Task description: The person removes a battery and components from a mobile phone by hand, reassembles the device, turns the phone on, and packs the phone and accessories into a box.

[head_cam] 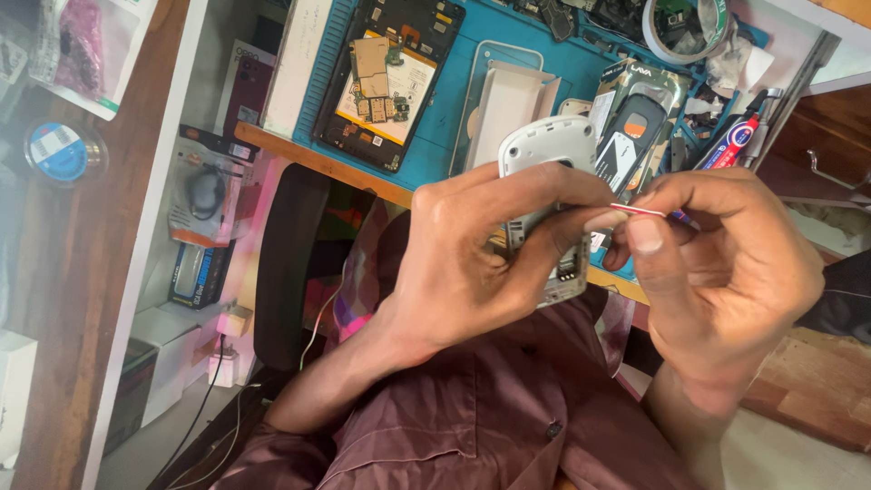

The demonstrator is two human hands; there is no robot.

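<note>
I looked down and saw a blue work mat on a wooden bench, up at about twelve o'clock. An opened tablet with its insides showing lay on the mat at eleven o'clock. A white tray sat just beside it, to its three o'clock side. A packaged phone lay near one o'clock, and a roll of tape was further up past it. A red and blue tube rested at two o'clock. White shelves stood at nine o'clock with small boxes on them. A round blue spool sat on a brown wooden top at ten o'clock.

My left hand was in the middle of the view, close to my chest. Its fingers were wrapped tight around a small white device. The device stood nearly upright, and its top stuck out above my fingers. My thumb lay across its open back.

My right hand was at three o'clock, just beside the left one. Its thumb and first finger were pinched together on a thin red and white tool. The tip of the tool touched the side of the device. My maroon shirt filled the view at six o'clock.
</note>
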